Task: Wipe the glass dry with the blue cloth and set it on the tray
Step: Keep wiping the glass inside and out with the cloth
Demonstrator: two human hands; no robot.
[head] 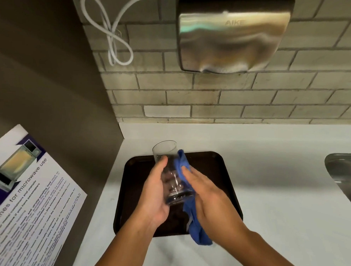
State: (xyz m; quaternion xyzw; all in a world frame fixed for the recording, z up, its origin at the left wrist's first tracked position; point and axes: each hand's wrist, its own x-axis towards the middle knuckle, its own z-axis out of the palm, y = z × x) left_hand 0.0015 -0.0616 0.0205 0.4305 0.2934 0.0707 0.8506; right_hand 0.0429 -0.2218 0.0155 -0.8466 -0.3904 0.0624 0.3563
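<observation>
Glass [170, 172] tilted above tray [219, 161]; left hand [154, 194] grasping it; right hand [206, 194] pressing blue cloth [195, 220] on side; wiping underway; next, set upright on tray

Your left hand [155, 194] and right hand [205, 196] are bare, forearms uncovered, no sleeves, rings or watch showing.

One head-worn wide-angle view, looking steeply down and forward over the white countertop [268, 197], close above the dark rectangular plastic tray [219, 165], grey brick-tiled wall [252, 100] filling the far side.
</observation>
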